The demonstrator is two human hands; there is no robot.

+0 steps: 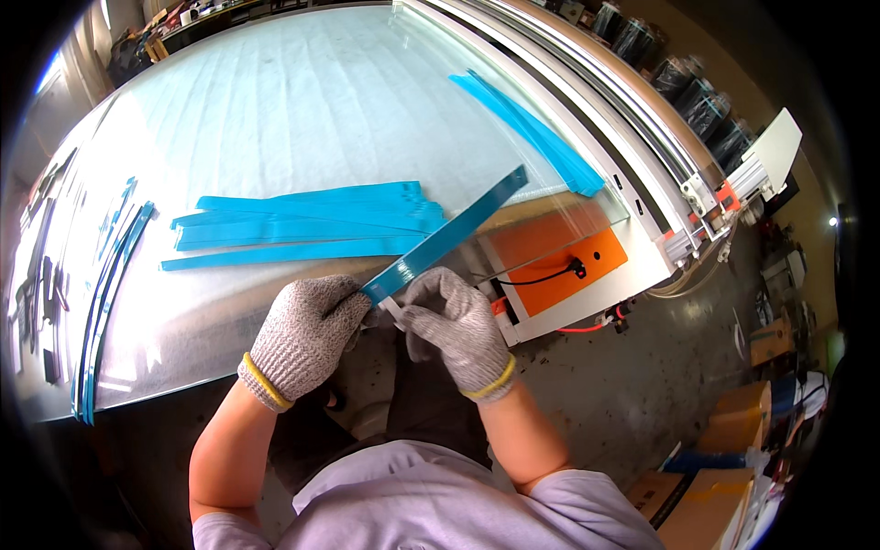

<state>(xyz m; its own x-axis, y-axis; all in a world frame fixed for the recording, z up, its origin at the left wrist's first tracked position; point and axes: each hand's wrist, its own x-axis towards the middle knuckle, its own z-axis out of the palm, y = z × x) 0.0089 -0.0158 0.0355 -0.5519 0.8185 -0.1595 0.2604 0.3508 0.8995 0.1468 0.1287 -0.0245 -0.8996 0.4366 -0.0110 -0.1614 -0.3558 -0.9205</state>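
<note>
Both my hands wear grey knit gloves with yellow cuffs. My left hand is closed on the near end of a long, flat, shiny blue strip, which slants up and away to the right over the table edge. At that same end, the fingers of my right hand pinch a small whitish piece; whether it is joined to the strip I cannot tell. Just beyond my hands, a stack of similar blue strips lies on the glass-topped table. More blue strips are bunched at the right side of the glass.
Narrow blue and dark strips lie along the table's left side. A white machine rail runs down the right, ending near an orange panel with a black cable. Cardboard boxes stand on the floor at the lower right.
</note>
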